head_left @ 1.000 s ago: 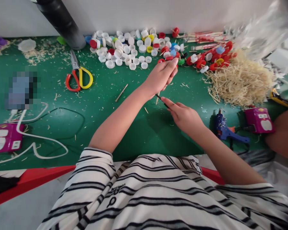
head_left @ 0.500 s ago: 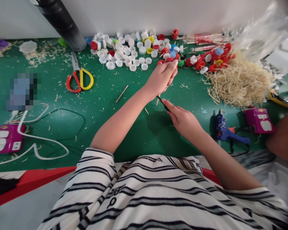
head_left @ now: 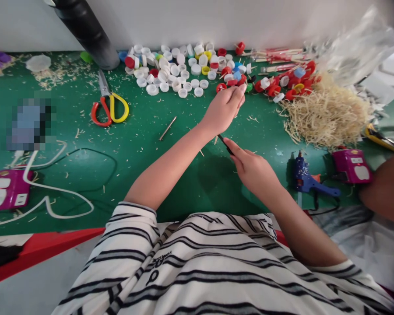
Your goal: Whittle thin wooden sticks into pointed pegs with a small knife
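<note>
My left hand [head_left: 223,109] is closed just in front of the bottle caps [head_left: 175,68], its fingers curled around something that its back hides. Below and to the right, my right hand [head_left: 254,168] grips a thin black tool [head_left: 225,144], index finger stretched along it. The tool's far end passes behind my left wrist, so its tip does not show. A pale wood sliver [head_left: 216,140] lies close to the tool. On the green table to the left is a nail-like metal pin [head_left: 167,128].
Scissors [head_left: 110,105] lie at left, near a black bottle [head_left: 92,35]. A blue glue gun [head_left: 310,177], a purple box [head_left: 352,165] and a heap of wood shavings [head_left: 328,113] are at right. Another person's arm [head_left: 385,188] enters at the right edge. A white cable [head_left: 59,215] runs at left.
Both hands have shifted slightly to the right in the picture and a little lower. The grips look the same, with the black tool still in my right hand.
</note>
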Motion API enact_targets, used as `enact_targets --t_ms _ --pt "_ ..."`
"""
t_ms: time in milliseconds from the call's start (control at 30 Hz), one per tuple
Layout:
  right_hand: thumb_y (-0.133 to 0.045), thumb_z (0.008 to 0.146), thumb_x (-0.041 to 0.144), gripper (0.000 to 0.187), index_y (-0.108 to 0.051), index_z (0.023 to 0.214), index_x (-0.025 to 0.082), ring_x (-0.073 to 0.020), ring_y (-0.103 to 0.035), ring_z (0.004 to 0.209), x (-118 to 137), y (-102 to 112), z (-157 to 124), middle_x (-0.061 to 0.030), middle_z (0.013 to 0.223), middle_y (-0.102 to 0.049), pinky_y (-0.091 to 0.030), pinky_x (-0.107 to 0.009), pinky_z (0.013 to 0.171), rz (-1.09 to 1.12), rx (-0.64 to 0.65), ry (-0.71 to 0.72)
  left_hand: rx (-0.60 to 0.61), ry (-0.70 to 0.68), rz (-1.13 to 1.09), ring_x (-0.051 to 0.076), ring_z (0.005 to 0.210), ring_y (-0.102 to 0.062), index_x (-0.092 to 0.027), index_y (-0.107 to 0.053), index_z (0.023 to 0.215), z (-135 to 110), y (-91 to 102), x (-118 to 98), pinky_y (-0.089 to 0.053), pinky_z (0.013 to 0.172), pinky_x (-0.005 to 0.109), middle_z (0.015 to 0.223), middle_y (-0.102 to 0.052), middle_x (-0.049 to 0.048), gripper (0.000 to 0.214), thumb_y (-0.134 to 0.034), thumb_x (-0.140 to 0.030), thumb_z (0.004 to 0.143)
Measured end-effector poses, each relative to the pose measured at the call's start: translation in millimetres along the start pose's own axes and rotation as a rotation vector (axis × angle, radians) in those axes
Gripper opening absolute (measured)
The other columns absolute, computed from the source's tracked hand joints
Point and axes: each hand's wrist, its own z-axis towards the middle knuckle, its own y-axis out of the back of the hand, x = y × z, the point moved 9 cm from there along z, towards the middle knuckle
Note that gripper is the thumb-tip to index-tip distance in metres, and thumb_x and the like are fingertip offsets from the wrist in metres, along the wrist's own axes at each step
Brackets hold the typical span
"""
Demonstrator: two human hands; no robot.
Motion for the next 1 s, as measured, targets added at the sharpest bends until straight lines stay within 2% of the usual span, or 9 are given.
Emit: enact_targets --t_ms 100,200,367,533,700,800,867,1000 --pt "-0.031 0.107 0.027 0.06 -0.032 0.167 0.031 -0.0241 -0.068 0.09 6 7 5 -0.0102 0.112 -0.073 -0.044 -0.03 0.072 -0.089 0.048 -0.043 -0.001 -0.024 0.005 0.006 0.052 -0.033 -0.023 -0.038 0.067 -1 -3.2 -2 -0.03 0.054 0.022 0.054 -0.032 -0.0059 0.05 -0.037 -0.054 0.106" --pt "-0.03 0.107 0.026 0.06 -0.03 0.167 0.032 -0.0226 -0.067 0.086 11 11 10 -0.0096 0.113 -0.073 -0.041 -0.029 0.068 -0.13 0.062 -0.047 -0.01 0.022 -0.014 0.004 0.05 -0.033 -0.021 -0.041 0.069 -2 -5.8 -1 -0.03 0.054 0.022 0.055 -0.031 -0.0063 0.053 -0.04 -0.06 0.104" --pt "-0.029 0.108 0.025 0.061 -0.029 0.167 0.035 -0.0222 -0.067 0.083 9 7 9 -0.0078 0.107 -0.072 -0.038 -0.029 0.065 -0.137 0.054 -0.062 -0.009 0.063 0.011 0.005 0.052 -0.037 -0.019 -0.049 0.076 -3 -6.5 2 -0.031 0.054 0.022 0.056 -0.035 -0.005 0.054 -0.038 -0.065 0.102" --pt "-0.028 0.107 0.027 0.061 -0.028 0.168 0.032 -0.0232 -0.067 0.084 8 2 2 -0.0085 0.104 -0.071 -0.039 -0.029 0.065 -0.132 0.034 -0.083 -0.004 0.004 0.053 0.007 0.055 -0.037 -0.021 -0.044 0.071 -4 -6.8 -2 -0.03 0.056 0.024 0.058 -0.034 -0.0039 0.052 -0.037 -0.061 0.104" --pt "-0.029 0.107 0.027 0.061 -0.029 0.168 0.028 -0.0248 -0.067 0.092 7 -3 -8 -0.0111 0.114 -0.072 -0.042 -0.029 0.07 -0.078 0.034 -0.079 -0.002 -0.074 0.059 0.01 0.056 -0.033 -0.025 -0.038 0.065 -3 -6.0 -7 -0.03 0.056 0.029 0.056 -0.034 -0.0027 0.052 -0.033 -0.06 0.104" --pt "-0.029 0.107 0.027 0.06 -0.03 0.167 0.029 -0.0249 -0.068 0.092 5 -3 -9 -0.0111 0.114 -0.072 -0.042 -0.029 0.071 -0.076 0.03 -0.072 -0.02 -0.08 0.052 0.01 0.055 -0.034 -0.025 -0.037 0.066 1 -0.5 -4 -0.028 0.057 0.029 0.057 -0.035 -0.0036 0.053 -0.033 -0.06 0.104" --pt "-0.029 0.107 0.028 0.06 -0.03 0.167 0.029 -0.0244 -0.068 0.09 4 -2 -6 -0.0106 0.113 -0.072 -0.042 -0.029 0.071 -0.078 0.026 -0.068 -0.037 -0.086 0.06 0.011 0.057 -0.033 -0.026 -0.037 0.065 1 1.7 -4 -0.028 0.059 0.031 0.055 -0.035 -0.003 0.05 -0.034 -0.055 0.105" --pt "-0.03 0.107 0.028 0.059 -0.035 0.166 0.029 -0.0228 -0.067 0.083 8 -8 9 -0.0098 0.105 -0.073 -0.04 -0.029 0.067 -0.139 0.044 -0.039 0.008 -0.114 0.126 0.012 0.056 -0.031 -0.026 -0.037 0.064 -7 -13.3 -11 -0.026 0.061 0.033 0.057 -0.034 -0.0025 0.051 -0.033 -0.055 0.106"
